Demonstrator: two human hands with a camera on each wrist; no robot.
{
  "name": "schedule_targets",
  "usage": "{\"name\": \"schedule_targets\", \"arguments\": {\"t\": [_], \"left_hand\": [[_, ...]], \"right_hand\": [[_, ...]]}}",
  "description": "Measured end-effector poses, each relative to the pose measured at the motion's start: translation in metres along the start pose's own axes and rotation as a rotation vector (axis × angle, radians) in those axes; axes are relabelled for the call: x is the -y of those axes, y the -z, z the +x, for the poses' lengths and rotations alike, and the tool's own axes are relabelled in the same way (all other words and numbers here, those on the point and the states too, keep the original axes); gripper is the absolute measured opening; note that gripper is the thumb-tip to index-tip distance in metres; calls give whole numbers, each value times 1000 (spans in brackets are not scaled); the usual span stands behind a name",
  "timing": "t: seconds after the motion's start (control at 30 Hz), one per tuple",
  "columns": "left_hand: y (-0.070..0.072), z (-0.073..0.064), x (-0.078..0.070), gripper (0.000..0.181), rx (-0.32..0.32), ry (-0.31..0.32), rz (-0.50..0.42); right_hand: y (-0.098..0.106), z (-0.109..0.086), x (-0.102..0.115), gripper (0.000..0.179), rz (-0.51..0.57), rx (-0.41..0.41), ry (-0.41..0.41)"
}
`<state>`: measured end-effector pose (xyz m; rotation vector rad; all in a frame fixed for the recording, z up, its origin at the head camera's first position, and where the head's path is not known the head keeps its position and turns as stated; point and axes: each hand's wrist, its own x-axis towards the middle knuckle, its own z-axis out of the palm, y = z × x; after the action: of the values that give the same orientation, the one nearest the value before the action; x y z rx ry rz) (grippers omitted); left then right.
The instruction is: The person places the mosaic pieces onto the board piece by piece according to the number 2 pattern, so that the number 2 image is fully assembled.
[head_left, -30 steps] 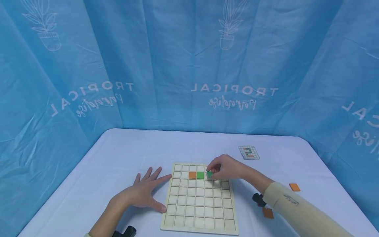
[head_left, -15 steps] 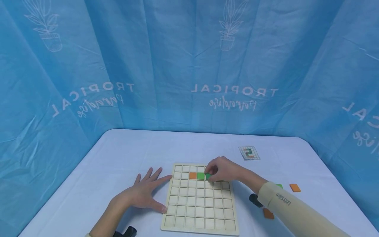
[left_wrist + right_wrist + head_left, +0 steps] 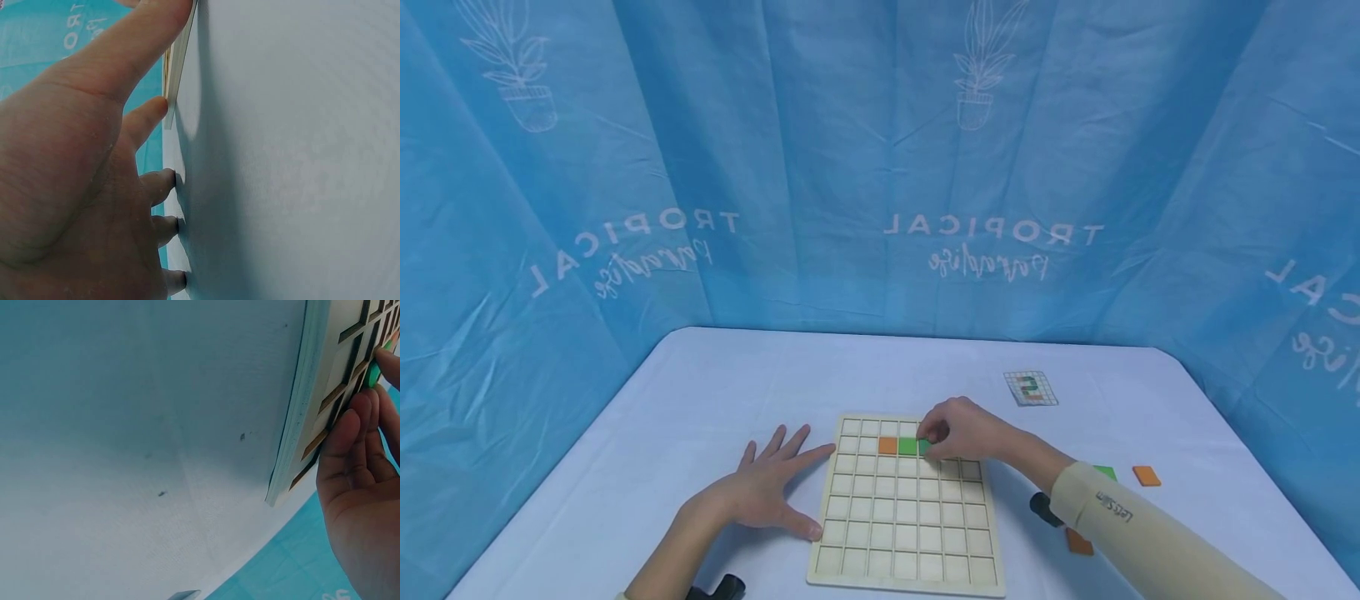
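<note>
A pale wooden grid board point(image 3: 883, 577) lies on the white table. In its second row from the far side, an orange tile point(image 3: 887, 446) and a green tile point(image 3: 907, 447) sit side by side. My right hand point(image 3: 968, 429) pinches a darker green tile point(image 3: 924, 447) between thumb and fingertip, at the cell just right of them; the fingers partly cover it. The right wrist view shows that darker green tile point(image 3: 374, 374) edge-on at the grid. With fingers spread, my left hand point(image 3: 760, 487) touches the board's left edge with thumb and index fingertip; its other fingertips rest on the tablecloth.
A small printed grid card point(image 3: 1031, 388) with a coloured pattern lies beyond the board, to the right. Loose tiles lie near the right sleeve: an orange one point(image 3: 1147, 476), a partly covered green one point(image 3: 1106, 472) and a brownish-orange one point(image 3: 1079, 542). A blue curtain point(image 3: 850, 167) surrounds the table.
My right hand has shifted slightly left and lower, bringing the darker green tile against the lighter green one. Moving the sleeve has uncovered a loose green tile. The left hand stays in place.
</note>
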<state>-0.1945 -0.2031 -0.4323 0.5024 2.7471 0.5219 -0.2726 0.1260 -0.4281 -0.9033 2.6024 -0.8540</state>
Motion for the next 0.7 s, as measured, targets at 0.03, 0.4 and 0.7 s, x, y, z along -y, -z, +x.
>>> {"name": "schedule_targets", "arguments": {"t": [0.03, 0.4, 0.7], "left_hand": [[0, 0, 0, 108, 1, 3, 2], [-2, 2, 2, 109, 1, 6, 7], [-1, 2, 3, 109, 2, 5, 7]], "right_hand": [[0, 0, 0, 20, 1, 0, 1], [0, 0, -5, 18, 25, -5, 28], [7, -6, -10, 22, 102, -18, 36]]}}
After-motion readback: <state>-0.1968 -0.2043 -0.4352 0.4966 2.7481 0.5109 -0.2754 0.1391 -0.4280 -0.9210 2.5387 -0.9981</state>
